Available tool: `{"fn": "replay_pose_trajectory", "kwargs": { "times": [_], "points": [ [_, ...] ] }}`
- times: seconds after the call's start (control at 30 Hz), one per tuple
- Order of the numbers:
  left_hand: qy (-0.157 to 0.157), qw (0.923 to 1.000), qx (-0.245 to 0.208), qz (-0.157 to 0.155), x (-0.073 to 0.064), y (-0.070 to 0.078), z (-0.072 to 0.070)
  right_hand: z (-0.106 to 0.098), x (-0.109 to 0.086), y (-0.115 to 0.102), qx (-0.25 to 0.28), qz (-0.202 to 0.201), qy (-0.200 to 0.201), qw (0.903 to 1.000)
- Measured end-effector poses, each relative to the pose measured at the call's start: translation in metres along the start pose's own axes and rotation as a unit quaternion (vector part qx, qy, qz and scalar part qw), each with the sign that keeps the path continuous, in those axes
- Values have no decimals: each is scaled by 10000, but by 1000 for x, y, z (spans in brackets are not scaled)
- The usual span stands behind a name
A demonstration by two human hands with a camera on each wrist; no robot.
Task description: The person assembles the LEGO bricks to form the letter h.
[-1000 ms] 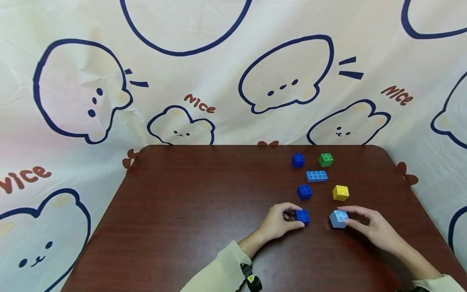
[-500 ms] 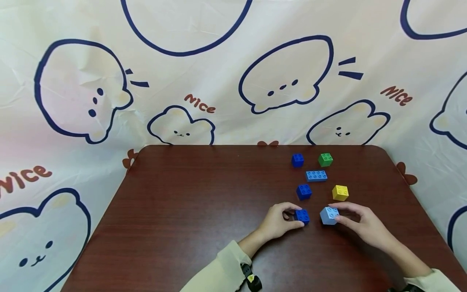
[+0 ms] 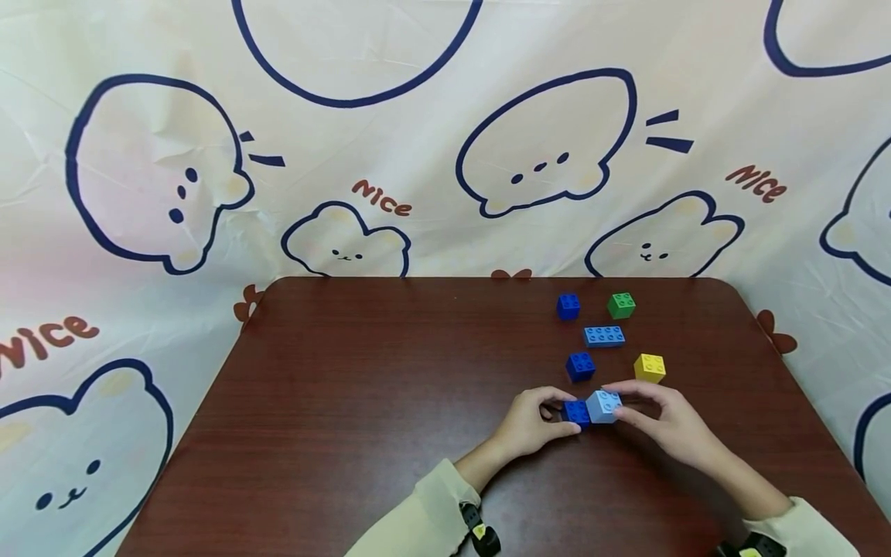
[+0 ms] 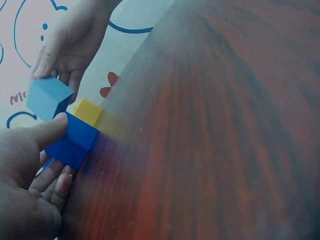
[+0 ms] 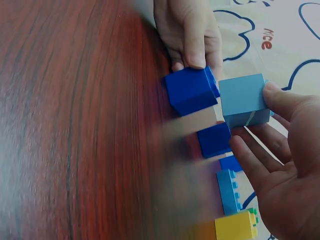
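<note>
My left hand [image 3: 530, 422] pinches a dark blue toy brick [image 3: 576, 414] on the table between thumb and fingers. Held in my right hand [image 3: 670, 422] is a light blue brick [image 3: 603, 406], gripped by thumb and fingertips at its right side. In the head view it overlaps the dark blue brick's right edge. The right wrist view shows the light blue brick [image 5: 243, 97] raised off the table, higher than the dark blue brick [image 5: 191, 90], whose studs face it. From the left wrist, the light blue brick [image 4: 49, 97] appears beyond the dark blue one [image 4: 73, 141].
Behind the hands lie a second dark blue brick [image 3: 581, 367] and a yellow brick [image 3: 650, 368]. Farther back are a long blue brick [image 3: 604, 336], another dark blue brick [image 3: 568, 306] and a green brick [image 3: 622, 305]. The brown table [image 3: 390, 371] meets a printed cloth [image 3: 431, 155].
My right hand has carried the light blue brick leftward, from a gap's distance to right beside the dark blue brick. My left hand and its brick have stayed put.
</note>
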State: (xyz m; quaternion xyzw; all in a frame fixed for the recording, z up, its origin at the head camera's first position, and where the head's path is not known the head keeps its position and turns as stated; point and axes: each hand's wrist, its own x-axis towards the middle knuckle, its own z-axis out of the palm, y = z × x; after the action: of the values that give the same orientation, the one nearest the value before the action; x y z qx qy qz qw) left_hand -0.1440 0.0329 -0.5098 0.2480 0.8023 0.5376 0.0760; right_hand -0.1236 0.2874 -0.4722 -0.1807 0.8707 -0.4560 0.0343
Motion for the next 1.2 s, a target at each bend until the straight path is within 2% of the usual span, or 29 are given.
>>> {"fn": "replay_pose_trajectory", "kwargs": {
  "times": [0.57, 0.83, 1.2],
  "points": [
    [81, 9999, 60, -8, 1, -2, 2, 17, 10, -6, 67, -47, 17, 10000],
    [75, 9998, 158, -40, 1, -1, 1, 23, 11, -14, 121, -262, 35, 9996],
    [49, 9997, 204, -78, 1, -1, 0, 26, 12, -15, -296, -372, 184, 9987]
  ]
}}
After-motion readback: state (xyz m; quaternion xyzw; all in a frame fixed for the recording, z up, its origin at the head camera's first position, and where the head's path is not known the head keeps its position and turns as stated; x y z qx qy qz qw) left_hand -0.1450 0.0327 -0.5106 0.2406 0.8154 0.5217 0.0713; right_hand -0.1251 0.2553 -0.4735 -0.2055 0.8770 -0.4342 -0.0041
